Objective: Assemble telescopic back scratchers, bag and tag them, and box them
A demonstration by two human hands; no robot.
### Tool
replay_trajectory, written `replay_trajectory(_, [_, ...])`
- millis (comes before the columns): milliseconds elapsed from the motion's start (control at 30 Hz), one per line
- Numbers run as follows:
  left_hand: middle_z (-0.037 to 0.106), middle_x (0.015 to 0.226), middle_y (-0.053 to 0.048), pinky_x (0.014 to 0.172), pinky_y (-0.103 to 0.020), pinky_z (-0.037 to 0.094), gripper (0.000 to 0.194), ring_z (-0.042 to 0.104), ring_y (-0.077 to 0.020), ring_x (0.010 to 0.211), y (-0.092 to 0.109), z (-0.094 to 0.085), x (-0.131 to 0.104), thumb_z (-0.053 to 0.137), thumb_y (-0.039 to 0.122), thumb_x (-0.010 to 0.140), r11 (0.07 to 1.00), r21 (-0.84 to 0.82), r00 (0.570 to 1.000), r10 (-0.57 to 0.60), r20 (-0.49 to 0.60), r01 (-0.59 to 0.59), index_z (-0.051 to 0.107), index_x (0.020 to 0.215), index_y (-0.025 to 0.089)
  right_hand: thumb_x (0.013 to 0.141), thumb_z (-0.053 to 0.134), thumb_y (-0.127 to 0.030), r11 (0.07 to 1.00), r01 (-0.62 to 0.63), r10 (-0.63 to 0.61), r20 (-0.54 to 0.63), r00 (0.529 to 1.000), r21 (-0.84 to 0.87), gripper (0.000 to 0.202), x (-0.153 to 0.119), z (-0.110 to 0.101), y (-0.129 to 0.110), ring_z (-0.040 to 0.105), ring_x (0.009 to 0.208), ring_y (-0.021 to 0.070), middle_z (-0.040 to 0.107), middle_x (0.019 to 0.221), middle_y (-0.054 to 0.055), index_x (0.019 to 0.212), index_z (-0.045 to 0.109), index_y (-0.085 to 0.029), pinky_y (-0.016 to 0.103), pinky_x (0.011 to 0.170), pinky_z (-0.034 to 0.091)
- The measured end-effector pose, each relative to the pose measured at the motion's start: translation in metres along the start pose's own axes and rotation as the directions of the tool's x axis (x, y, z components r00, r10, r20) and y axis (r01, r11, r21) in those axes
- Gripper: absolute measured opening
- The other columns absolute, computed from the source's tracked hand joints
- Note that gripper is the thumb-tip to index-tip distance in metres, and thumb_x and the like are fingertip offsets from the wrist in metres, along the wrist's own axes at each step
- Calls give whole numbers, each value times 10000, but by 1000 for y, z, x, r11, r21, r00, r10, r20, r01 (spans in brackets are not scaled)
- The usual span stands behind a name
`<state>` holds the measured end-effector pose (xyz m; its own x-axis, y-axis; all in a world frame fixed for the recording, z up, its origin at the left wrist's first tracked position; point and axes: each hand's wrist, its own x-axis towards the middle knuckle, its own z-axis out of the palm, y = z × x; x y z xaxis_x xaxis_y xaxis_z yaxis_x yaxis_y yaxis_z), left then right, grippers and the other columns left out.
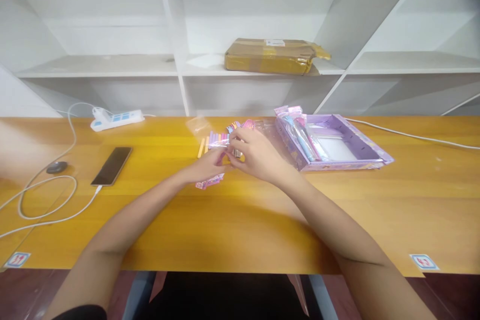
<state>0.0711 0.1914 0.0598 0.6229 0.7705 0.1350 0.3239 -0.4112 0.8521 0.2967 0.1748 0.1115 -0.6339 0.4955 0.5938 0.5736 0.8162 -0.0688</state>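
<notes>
My left hand (206, 166) and my right hand (258, 154) meet over the middle of the table, fingertips pinched together. What they pinch is small and mostly hidden by the fingers. A row of coloured sticks (217, 138), purple, pink and yellow, lies just behind my left hand under a plastic-like shine, with loose yellow sticks (201, 148) to its left. Hand-shaped colourful pieces (234, 126) show beyond my right hand. Partly covered by my left hand, a pink printed packet (209, 182) lies on the table. A clear plastic bag (198, 125) sits farther back.
A purple tray-like box (348, 162) with wrapped pens (303, 139) stands to the right. On the left are a phone (111, 166) on a white cable, a dark round object (57, 167) and a power strip (118, 119). A taped cardboard box (270, 56) rests on the shelf.
</notes>
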Motion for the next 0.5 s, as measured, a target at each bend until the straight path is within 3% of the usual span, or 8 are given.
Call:
replay_trajectory(133, [524,923,9,693,-289,424,337,466,-154,800,0,3,2,836,344,830,996,-78,996,-37,-77,31,570,988,210,1087,622,-239,996,74,-73,-19,997,48,134,3,9,-3,603,994,270,691,1069,99,955,643,-237,419,900,451])
replay_trajectory(267, [535,882,17,677,-275,403,317,468,-144,787,4,4,3,848,261,751,987,-162,998,-5,-66,-5,609,949,200,1139,584,-298,980,88,-97,43,994,179,143,4,8,-10,626,1009,255,690,1115,107,1048,673,-234,400,875,502])
replay_trajectory(400, [487,762,40,619,-263,367,265,432,-116,680,3,5,2,827,343,845,944,-317,994,-104,-39,86,641,960,192,1164,510,-270,978,95,-110,70,991,188,200,4,4,-11,655,1058,262,709,1195,122,1236,693,-235,407,882,534])
replay_trajectory(500, [519,789,52,543,-239,281,410,300,-66,569,1,4,1,823,471,930,892,-428,982,-184,-49,146,657,1212,223,1158,498,-251,987,45,-49,20,999,151,207,3,1,-2,666,1061,268,712,1177,122,1238,688,-234,408,897,532])
